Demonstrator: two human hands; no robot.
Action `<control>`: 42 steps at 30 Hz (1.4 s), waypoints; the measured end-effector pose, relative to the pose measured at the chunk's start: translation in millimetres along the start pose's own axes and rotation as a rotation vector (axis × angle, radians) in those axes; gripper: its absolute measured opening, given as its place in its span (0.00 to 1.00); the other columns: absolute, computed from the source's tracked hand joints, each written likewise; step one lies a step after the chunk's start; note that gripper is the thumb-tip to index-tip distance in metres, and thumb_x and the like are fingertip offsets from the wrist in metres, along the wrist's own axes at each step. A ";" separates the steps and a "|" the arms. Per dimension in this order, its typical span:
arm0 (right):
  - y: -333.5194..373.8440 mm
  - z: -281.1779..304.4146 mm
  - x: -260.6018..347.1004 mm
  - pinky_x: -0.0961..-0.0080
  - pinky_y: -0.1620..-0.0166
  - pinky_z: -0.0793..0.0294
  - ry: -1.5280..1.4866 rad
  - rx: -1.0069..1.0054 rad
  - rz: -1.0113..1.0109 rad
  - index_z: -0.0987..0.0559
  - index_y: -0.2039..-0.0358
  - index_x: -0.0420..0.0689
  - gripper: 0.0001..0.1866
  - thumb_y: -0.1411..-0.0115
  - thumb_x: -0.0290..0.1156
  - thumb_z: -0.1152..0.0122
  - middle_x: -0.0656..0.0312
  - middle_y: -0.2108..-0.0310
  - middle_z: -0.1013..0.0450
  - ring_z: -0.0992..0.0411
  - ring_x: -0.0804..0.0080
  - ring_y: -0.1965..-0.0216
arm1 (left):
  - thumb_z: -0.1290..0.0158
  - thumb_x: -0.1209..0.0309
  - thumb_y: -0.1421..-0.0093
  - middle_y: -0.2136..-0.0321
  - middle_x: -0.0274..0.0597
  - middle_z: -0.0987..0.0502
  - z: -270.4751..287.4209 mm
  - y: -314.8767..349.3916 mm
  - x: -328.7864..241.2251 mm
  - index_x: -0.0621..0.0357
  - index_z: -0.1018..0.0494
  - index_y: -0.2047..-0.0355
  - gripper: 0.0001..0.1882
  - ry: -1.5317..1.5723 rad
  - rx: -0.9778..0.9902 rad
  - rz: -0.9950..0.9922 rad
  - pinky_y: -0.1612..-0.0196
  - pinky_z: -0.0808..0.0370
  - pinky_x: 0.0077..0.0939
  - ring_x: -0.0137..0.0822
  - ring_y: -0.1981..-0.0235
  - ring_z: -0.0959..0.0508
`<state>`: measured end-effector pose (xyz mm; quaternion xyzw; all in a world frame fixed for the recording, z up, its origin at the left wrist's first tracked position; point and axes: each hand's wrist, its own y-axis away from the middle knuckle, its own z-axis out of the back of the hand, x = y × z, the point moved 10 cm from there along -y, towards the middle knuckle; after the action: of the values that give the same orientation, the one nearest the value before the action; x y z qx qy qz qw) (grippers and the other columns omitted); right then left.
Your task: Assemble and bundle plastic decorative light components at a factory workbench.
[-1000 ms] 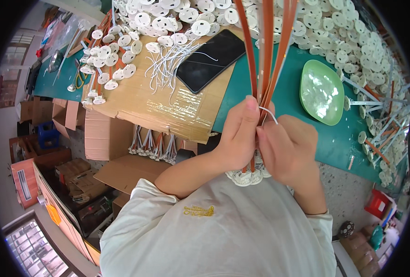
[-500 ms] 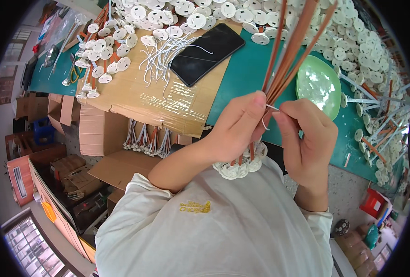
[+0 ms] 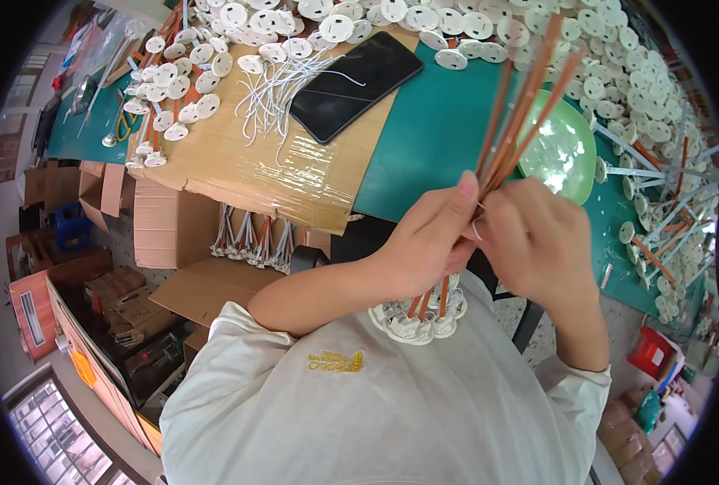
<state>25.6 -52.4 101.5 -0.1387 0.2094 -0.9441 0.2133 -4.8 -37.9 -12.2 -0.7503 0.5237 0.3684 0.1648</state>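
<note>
My left hand (image 3: pixel 432 238) is wrapped around a bundle of long brown strips (image 3: pixel 509 133), which fan out above the fist. White round discs (image 3: pixel 421 322) on the lower ends of the strips hang below it, close to my shirt. My right hand (image 3: pixel 541 238) is closed beside the left one, pinching a thin white tie (image 3: pixel 478 229) against the bundle. A small loop of that tie shows between the hands; its ends are hidden by my fingers.
Loose white ties (image 3: pixel 283 93) and a black phone (image 3: pixel 355 85) lie on a cardboard sheet (image 3: pixel 311 182). A green plate (image 3: pixel 566 153) sits behind my right hand. White discs on strips (image 3: pixel 642 105) are heaped along the table's far and right sides. An open carton (image 3: pixel 214 287) holds more bundles.
My right hand has turned and drawn in close to the left fist. The tie, stretched between the hands before, now shows only as a small loop. The bundle has shifted slightly downward.
</note>
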 end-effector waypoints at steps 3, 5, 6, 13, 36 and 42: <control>12.1 -21.8 4.3 0.72 0.82 0.38 0.081 0.124 -0.037 0.27 0.69 0.37 0.14 0.58 0.23 0.36 0.61 0.77 0.31 0.34 0.66 0.81 | 0.71 0.47 0.30 0.88 0.28 0.43 8.0 2.3 4.7 0.56 0.39 0.75 0.27 -0.022 -0.103 -0.036 0.84 0.44 0.16 0.20 0.88 0.45; 16.5 -20.0 -0.3 0.71 0.82 0.39 0.017 0.088 -0.128 0.27 0.71 0.37 0.08 0.53 0.21 0.39 0.60 0.79 0.32 0.34 0.66 0.83 | 0.71 0.48 0.30 0.88 0.29 0.42 7.3 4.2 6.8 0.56 0.39 0.75 0.27 -0.029 -0.118 -0.029 0.84 0.44 0.16 0.20 0.88 0.44; 18.2 -24.7 1.8 0.71 0.82 0.39 0.016 0.096 -0.127 0.27 0.71 0.37 0.08 0.53 0.21 0.39 0.60 0.79 0.32 0.34 0.66 0.83 | 0.71 0.48 0.30 0.88 0.29 0.42 7.3 5.9 8.8 0.56 0.39 0.75 0.26 -0.041 -0.133 -0.018 0.84 0.43 0.16 0.20 0.88 0.43; 43.8 -25.6 -19.8 0.73 0.82 0.42 -0.356 -0.148 -0.424 0.27 0.71 0.37 0.05 0.39 0.23 0.49 0.58 0.85 0.36 0.37 0.67 0.86 | 0.69 0.53 0.29 0.87 0.29 0.39 14.7 12.5 16.4 0.57 0.39 0.75 0.24 -0.177 -0.272 -0.089 0.83 0.40 0.16 0.19 0.86 0.39; 30.9 -3.9 20.6 0.74 0.78 0.30 -0.053 0.132 0.125 0.24 0.68 0.33 0.12 0.55 0.18 0.34 0.52 0.70 0.25 0.27 0.60 0.76 | 0.67 0.55 0.29 0.87 0.30 0.37 1.4 24.0 5.1 0.59 0.38 0.75 0.23 -0.403 -0.066 -0.264 0.82 0.41 0.18 0.20 0.86 0.39; 26.5 -13.6 7.7 0.80 0.84 0.38 -0.240 0.037 -0.178 0.24 0.68 0.36 0.04 0.46 0.20 0.40 0.59 0.80 0.31 0.34 0.73 0.84 | 0.62 0.60 0.30 0.87 0.39 0.36 5.2 29.0 -14.8 0.62 0.36 0.73 0.20 -0.509 -0.148 -0.464 0.82 0.39 0.24 0.30 0.87 0.36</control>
<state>23.2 -73.2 78.8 -0.2645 0.1520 -0.9397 0.1548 -35.8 -36.3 -0.9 -0.7432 0.2532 0.5335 0.3146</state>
